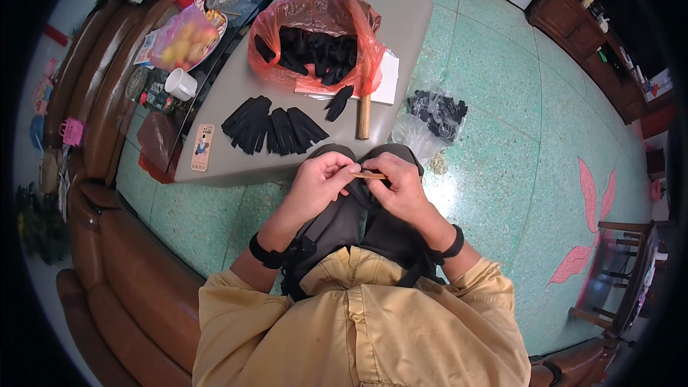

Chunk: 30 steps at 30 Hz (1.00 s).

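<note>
Here, two hands (321, 185) (398, 185); one stick (370, 175).

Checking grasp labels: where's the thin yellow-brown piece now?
Head view, just right of centre: the thin yellow-brown piece is in the right hand, its left end close by the left hand, over the dark trousers.

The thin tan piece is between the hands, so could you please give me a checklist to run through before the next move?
1. Thin tan piece held: ok, left hand and right hand both grip it.
2. Whether anything else is between the fingertips: cannot tell, too small.
3. Fanned black pieces on the grey table: ok.
4. Red bag open: ok, more black pieces show inside.
5. Phone apart from the fan: ok.
6. Floor right of the table clear: not ok, a clear plastic bag lies there.
</note>
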Tool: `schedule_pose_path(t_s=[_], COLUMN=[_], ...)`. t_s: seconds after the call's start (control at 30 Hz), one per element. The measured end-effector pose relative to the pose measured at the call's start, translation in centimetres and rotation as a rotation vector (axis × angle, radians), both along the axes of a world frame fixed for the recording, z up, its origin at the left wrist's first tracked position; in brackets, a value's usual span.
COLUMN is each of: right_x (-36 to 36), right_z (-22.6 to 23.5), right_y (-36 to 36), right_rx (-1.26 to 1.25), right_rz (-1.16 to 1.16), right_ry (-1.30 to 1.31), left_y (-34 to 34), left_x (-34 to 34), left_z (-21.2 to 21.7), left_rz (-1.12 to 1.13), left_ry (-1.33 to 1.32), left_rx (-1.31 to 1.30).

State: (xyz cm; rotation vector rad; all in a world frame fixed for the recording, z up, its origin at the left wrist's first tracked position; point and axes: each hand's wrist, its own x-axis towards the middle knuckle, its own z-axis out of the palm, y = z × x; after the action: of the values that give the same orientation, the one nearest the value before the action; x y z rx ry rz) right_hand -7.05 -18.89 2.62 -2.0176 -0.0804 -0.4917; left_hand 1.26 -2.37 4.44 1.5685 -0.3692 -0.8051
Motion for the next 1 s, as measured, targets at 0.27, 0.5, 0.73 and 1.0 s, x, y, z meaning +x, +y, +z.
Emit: schedule_pose_path(t_s=[0.27, 0.5, 0.73, 1.0], right_x=[-0.2, -0.8, -0.5, -0.5], right_z=[0.6, 0.7, 0.8, 0.6], right_y=[1.3, 0.1, 0.4, 1.4], right_rx=[0.038, -0.038, -0.047, -0.082], right_rz=[-0.156, -0.047, -0.014, -0.192], right_ry=[0.085, -0.006, -0.017, -0.021], left_y=[-0.7, -1.0, -0.3, -0.5], left_x=[-1.2, -2.1, -0.4, -0.9], left_z=[0.4, 1.3, 0.7, 0.5], left_rz=[0.084, 0.061, -0.049, 0.024], left_ry=[-0.258, -0.154, -0.092, -0.197], left_rx=[0.085, 0.025, 0.041, 0.027])
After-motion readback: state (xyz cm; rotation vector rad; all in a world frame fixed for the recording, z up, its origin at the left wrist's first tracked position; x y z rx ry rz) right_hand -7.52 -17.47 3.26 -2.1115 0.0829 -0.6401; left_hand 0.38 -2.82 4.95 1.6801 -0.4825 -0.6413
